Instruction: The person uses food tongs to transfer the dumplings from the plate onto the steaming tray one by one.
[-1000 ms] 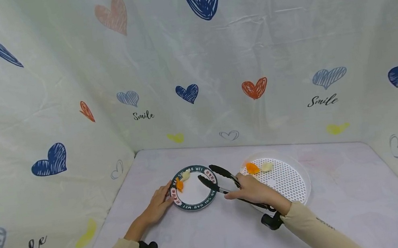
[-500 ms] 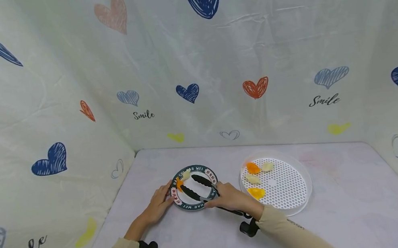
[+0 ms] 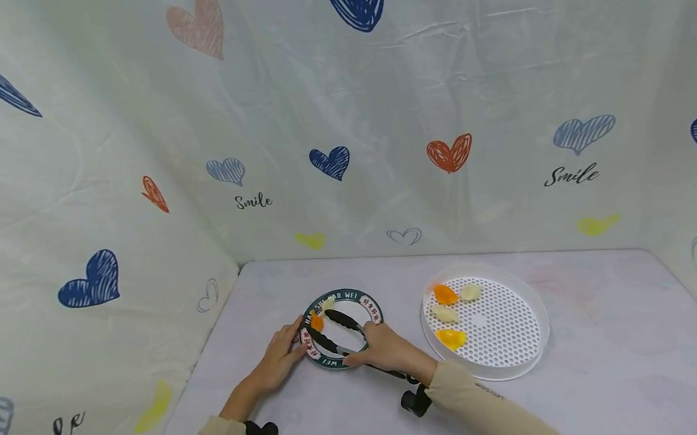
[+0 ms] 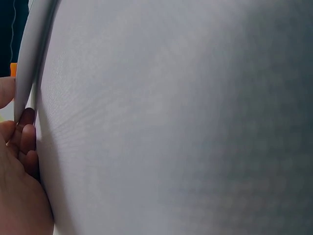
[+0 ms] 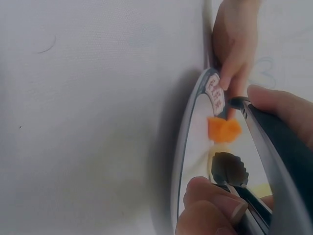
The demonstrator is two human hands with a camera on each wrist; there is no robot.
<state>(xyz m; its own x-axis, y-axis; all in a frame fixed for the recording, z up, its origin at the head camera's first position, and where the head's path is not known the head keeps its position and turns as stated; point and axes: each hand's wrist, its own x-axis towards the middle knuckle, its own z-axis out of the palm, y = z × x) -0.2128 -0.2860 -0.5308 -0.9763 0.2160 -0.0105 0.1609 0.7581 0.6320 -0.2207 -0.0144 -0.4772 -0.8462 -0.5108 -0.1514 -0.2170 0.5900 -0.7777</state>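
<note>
My left hand (image 3: 276, 360) grips the left rim of a round plate (image 3: 354, 362) with a dark green lettered border; in the left wrist view its thumb and fingertips pinch the rim (image 4: 30, 54). My right hand (image 3: 391, 351) holds black-and-metal tongs (image 5: 279, 156) low over the plate. The tongs stand spread, their black scalloped tips (image 5: 230, 169) on either side of an orange piece (image 3: 317, 322). Behind it on the plate lies a pale yellowish piece (image 3: 328, 304), partly covered by a tong tip in the head view.
To the right stands a round white perforated tray (image 3: 507, 328). At its left side lie an orange piece (image 3: 445, 294), a yellow-orange piece (image 3: 451, 338) and two pale pieces (image 3: 471, 292). A curtain (image 3: 387, 100) printed with hearts hangs behind the table (image 3: 320, 433).
My right hand has moved left with the tongs, from beside the tray to over the plate, uncovering two pieces on the tray. My left hand has stayed at the plate rim.
</note>
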